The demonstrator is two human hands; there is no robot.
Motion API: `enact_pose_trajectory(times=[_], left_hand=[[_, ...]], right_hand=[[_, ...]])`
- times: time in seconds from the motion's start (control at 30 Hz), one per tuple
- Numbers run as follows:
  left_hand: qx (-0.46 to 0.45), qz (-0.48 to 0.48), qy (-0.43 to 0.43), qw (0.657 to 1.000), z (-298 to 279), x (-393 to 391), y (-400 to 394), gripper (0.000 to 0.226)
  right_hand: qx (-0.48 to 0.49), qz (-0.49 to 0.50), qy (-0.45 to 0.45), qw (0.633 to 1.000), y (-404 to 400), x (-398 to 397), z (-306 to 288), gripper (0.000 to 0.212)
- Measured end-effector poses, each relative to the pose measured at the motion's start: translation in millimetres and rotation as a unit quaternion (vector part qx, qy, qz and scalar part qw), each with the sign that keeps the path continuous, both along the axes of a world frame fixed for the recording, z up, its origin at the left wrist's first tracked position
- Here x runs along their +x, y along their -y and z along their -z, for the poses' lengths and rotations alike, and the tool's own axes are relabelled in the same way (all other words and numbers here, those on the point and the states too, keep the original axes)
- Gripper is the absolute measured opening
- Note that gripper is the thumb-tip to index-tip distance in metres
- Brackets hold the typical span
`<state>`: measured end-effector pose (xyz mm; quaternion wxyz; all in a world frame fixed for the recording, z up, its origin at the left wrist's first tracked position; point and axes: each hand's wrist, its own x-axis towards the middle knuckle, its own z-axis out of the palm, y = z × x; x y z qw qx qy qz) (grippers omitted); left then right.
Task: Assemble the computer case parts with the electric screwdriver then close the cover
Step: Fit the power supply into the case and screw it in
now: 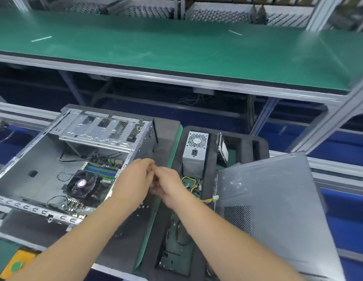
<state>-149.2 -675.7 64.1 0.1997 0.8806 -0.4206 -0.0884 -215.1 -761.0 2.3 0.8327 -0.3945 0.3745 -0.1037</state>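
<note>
An open silver computer case [34, 159] lies on its side on a dark foam pad at the left, its motherboard and black CPU fan [82, 184] showing. The grey side cover [273, 209] leans at the right. A silver power supply [193, 155] stands upright in a foam tray, its yellow and black cables [193, 184] below it. My left hand [134, 177] and my right hand [169, 184] meet just right of the case with their fingers curled together; whatever is between the fingertips is too small to make out. No electric screwdriver is in view.
A hard drive [223, 148] stands on edge beside the power supply. A long green bench shelf [176, 47] runs across the back. Small screws [141, 205] lie on the foam under my wrists. A yellow box with a green button [17, 264] sits at the near left corner.
</note>
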Motion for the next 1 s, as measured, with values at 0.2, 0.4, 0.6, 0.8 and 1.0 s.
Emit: enact_pose_trajectory(times=[0.2,0.4,0.6,0.8,1.0], left_hand=[[-0.034,0.003,-0.003,0.999,1,-11,27,0.006],[-0.030,0.027,-0.017,0.999,3,-26,36,0.010],[0.017,0.010,-0.049,0.999,11,-27,38,0.016],[0.059,-0.005,-0.060,0.996,15,-22,39,0.020],[0.078,0.004,-0.055,0.995,9,-15,29,0.023]], right_hand=[[-0.001,0.022,0.018,1.000,24,-30,-15,0.030],[-0.105,-0.016,-0.081,0.991,45,-54,-19,0.027],[-0.134,-0.053,-0.123,0.982,55,-62,-8,0.026],[-0.147,-0.102,-0.141,0.974,48,-53,2,0.023],[-0.362,0.032,-0.278,0.889,70,-46,14,0.013]])
